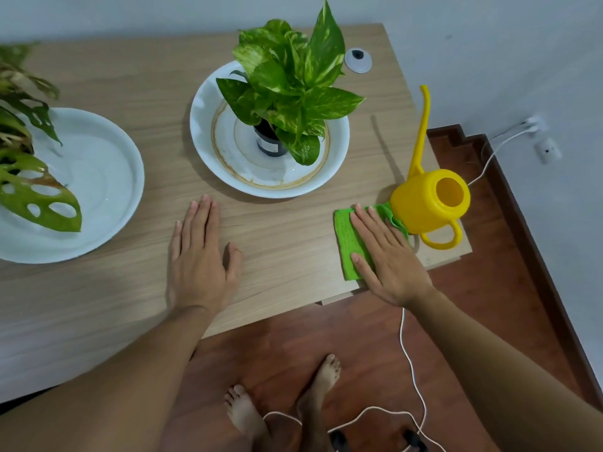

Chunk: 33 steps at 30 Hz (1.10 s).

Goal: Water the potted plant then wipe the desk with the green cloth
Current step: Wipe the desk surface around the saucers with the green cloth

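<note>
Your wooden bench [137,76] meets a pale wall, red-brown floor below. Your right hand [386,256] lies flat, fingers spread, on the green cloth [349,239]; the yellow watering can [427,207] touches the cloth just beyond. Your left hand [199,259] rests open on bare wood, the potted plant [287,89] in its white dish [208,102] ahead.

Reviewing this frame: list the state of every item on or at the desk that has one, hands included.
Left hand: open, flat on the desk, holding nothing.
Right hand: open, palm pressed on the green cloth.
Green cloth: lying flat, one edge touching the watering can.
Watering can: upright on the desk, unheld, spout pointing away.
Potted plant: upright in a white dish.
Second white dish: at left under another plant's leaves.
</note>
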Motion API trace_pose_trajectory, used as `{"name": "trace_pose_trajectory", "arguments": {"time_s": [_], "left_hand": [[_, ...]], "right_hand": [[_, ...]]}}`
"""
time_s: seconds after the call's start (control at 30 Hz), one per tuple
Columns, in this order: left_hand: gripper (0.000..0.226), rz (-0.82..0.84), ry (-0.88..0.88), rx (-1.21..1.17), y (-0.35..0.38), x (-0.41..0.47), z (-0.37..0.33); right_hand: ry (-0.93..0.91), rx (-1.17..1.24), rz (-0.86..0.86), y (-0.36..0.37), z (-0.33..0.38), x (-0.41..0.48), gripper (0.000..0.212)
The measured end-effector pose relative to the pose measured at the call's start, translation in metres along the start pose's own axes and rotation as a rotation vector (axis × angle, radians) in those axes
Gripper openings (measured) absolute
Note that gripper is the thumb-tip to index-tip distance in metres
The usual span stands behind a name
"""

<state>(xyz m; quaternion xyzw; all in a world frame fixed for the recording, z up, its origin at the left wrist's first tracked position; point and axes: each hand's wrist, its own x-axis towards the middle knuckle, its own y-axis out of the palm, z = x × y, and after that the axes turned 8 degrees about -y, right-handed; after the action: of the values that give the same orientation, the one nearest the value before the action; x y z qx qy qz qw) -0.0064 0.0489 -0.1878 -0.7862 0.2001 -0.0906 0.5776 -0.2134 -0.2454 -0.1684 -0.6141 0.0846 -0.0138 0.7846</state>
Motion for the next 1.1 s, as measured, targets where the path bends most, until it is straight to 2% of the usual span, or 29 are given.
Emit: {"name": "trace_pose_trajectory", "arguments": {"time_s": [0.17,0.4,0.47,0.57,0.7,0.77,0.87,1.0,1.1], "left_hand": [[0.081,-0.008,0.002,0.012,0.0,0.001,0.0],[0.081,-0.008,0.006,0.035,0.0,0.001,0.0],[0.08,-0.009,0.005,0.037,0.0,0.001,0.0],[0.08,-0.001,0.004,0.034,0.0,0.001,0.0],[0.079,0.004,0.002,0.032,0.001,0.001,0.001],[0.079,0.0,0.001,0.034,0.001,0.002,0.002],[0.078,-0.009,0.009,0.032,0.003,0.002,0.002],[0.076,-0.022,0.009,0.011,0.003,0.001,0.004],[0.074,-0.013,0.023,-0.003,0.0,0.002,0.004]], "right_hand": [[0.038,-0.038,-0.041,0.001,0.0,0.029,0.073],[0.159,-0.017,-0.063,0.015,0.063,0.061,0.076],[0.121,-0.012,-0.042,0.019,0.088,0.062,0.077],[-0.035,-0.028,0.003,0.022,0.11,0.046,0.076],[-0.207,-0.051,0.078,0.013,0.079,0.024,0.078],[-0.161,-0.055,0.059,0.007,0.053,0.024,0.079],[0.011,-0.05,-0.011,0.002,0.03,0.036,0.077],[0.195,-0.054,-0.064,0.018,0.065,0.062,0.077],[0.192,-0.041,-0.067,0.029,0.106,0.07,0.077]]}}
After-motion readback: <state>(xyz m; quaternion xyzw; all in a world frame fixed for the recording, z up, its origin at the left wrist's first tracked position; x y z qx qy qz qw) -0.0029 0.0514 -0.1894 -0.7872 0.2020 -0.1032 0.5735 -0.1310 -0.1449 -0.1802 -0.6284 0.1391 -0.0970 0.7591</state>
